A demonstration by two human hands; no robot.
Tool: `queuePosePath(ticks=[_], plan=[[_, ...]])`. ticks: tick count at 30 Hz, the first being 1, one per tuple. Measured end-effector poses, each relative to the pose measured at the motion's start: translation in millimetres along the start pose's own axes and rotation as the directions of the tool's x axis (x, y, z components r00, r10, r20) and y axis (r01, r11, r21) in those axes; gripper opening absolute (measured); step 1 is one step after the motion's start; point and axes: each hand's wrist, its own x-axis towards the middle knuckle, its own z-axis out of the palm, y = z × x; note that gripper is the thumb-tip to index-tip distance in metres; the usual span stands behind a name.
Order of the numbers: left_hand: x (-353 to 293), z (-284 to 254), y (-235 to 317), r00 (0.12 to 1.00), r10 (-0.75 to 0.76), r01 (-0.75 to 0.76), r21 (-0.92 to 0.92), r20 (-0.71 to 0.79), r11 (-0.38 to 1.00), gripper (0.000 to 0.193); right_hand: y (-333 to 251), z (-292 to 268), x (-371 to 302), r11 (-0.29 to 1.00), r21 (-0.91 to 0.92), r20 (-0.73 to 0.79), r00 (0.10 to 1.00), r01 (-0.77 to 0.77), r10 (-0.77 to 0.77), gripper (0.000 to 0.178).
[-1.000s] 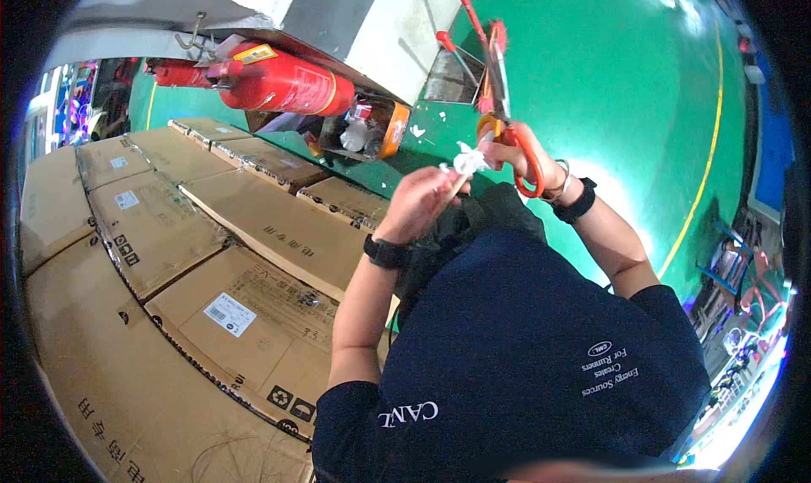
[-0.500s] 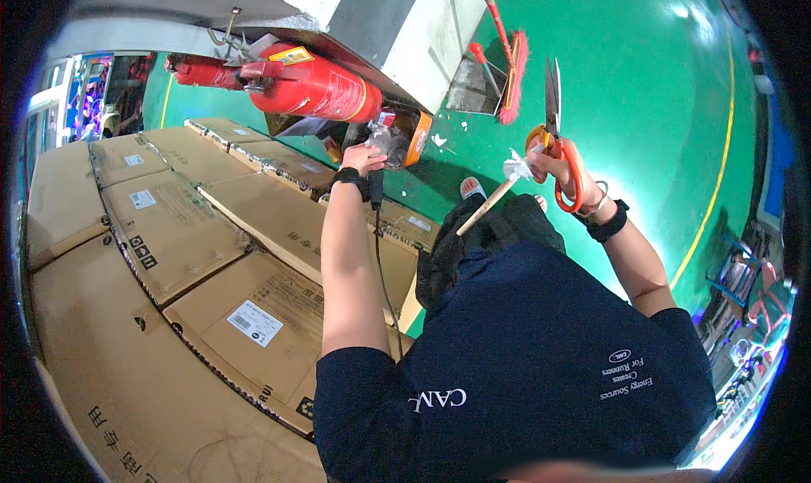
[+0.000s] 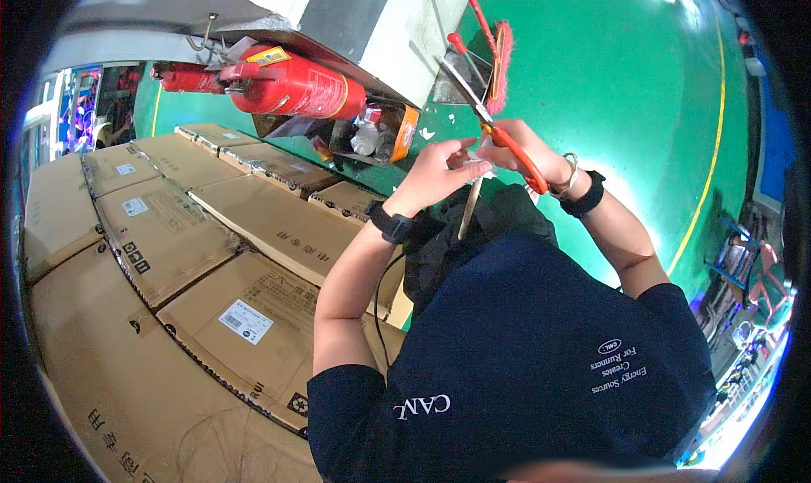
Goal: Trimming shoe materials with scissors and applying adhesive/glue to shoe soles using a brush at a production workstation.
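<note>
My right hand (image 3: 530,152) grips orange-handled scissors (image 3: 521,154), their metal blades pointing up and to the left. A thin pale wooden stick (image 3: 469,211) hangs below the same hand, its upper end wrapped in crumpled white film (image 3: 487,172). My left hand (image 3: 438,177) has come up against the right one, thumb and fingers pinched at this film. The fingers partly hide the film and the stick's top end.
Large cardboard boxes (image 3: 211,255) fill the left side. Red fire extinguishers (image 3: 300,93) lean by a column (image 3: 410,31). An open bin (image 3: 404,137) holds crumpled plastic. A red broom (image 3: 503,69) and a dustpan (image 3: 448,86) stand on the green floor (image 3: 608,78).
My left hand has left the bin and moved right to the wrapped stick end. My right hand has shifted left, and the scissors now tilt left. A dark corded handle has left my left hand.
</note>
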Motion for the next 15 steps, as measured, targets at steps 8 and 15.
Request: queuePosePath(ticks=[8,15], plan=[[-8.9,9.5,16.4,0.978,-0.204,0.205,-0.318,0.035,0.926,0.018,-14.9,-9.4,-3.8,0.999,-0.049,0.029,0.999,-0.011,0.013,0.017],[-17.9,18.3,1.2,0.976,-0.213,0.21,-0.357,0.031,0.91,0.017,-11.8,-7.2,-7.6,1.0,0.005,0.088,0.996,0.011,-0.011,0.02]])
